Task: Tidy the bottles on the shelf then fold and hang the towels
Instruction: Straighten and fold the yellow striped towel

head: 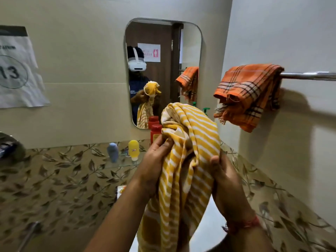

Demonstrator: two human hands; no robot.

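A yellow towel with white stripes (192,142) hangs bunched in front of me, held up at chest height. My left hand (156,160) grips its left side and my right hand (223,177) grips its right side. An orange checked towel (249,93) is folded over the left end of a metal rail (309,75) on the right wall. On the glass shelf (120,163) under the mirror stand a blue-grey bottle (112,151), a yellow tube (133,149) and a red bottle (156,132). The yellow towel hides the shelf's right part.
A wall mirror (163,73) hangs straight ahead above the shelf, reflecting me and both towels. A paper sign (16,70) is stuck on the left wall. Leaf-patterned tiles (63,179) cover the lower wall. A green pump top (206,110) peeks out beside the towel.
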